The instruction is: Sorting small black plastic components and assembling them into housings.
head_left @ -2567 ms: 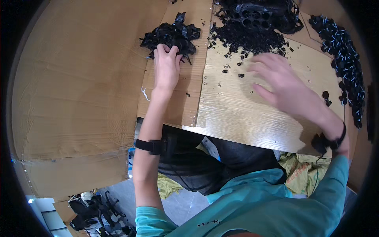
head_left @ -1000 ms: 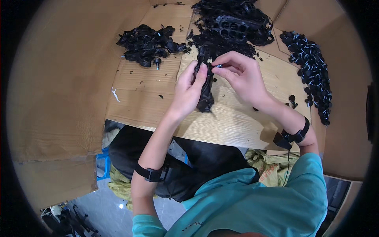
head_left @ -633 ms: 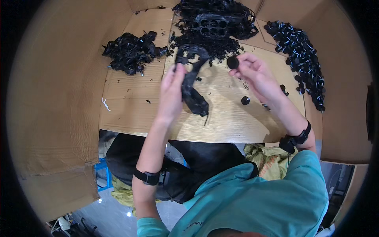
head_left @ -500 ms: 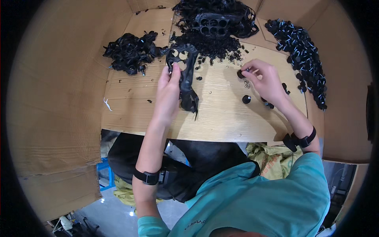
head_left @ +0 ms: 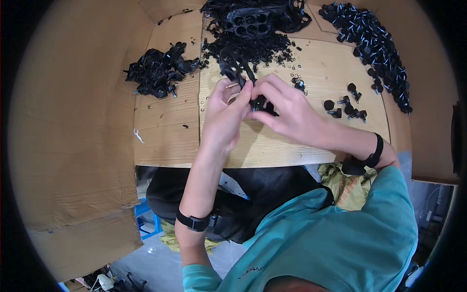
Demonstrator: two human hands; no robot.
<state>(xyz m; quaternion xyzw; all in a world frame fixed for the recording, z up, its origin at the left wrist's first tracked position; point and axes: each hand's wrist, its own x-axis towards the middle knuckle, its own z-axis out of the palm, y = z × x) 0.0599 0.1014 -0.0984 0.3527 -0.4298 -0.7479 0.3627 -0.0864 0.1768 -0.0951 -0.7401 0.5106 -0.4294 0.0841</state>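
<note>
Furthest to your left on the counter (head_left: 165,141) lies a heap of black assembled parts (head_left: 158,74), well apart from your hands, with a small white scrap (head_left: 139,136) nearer the counter's front edge. Your left hand (head_left: 224,114) is clenched around the lower end of the long black plastic frame (head_left: 237,68), whose upper end sticks out above your fingers toward the loose black bits (head_left: 253,46) scattered at the back. Your right hand (head_left: 287,109) meets the left at the frame, fingertips pinched on a small black piece (head_left: 258,103) pressed against it; how it seats is hidden by your fingers.

The risk, as I judge it, is that the small piece slips out of that pinch and drops among the loose bits, where it would be hard to tell apart. The frame's free end hangs close over them and could sweep some off.

To your right sit a few black knobs (head_left: 346,104), and beyond them a long row of black knobbed screws (head_left: 377,46).
</note>
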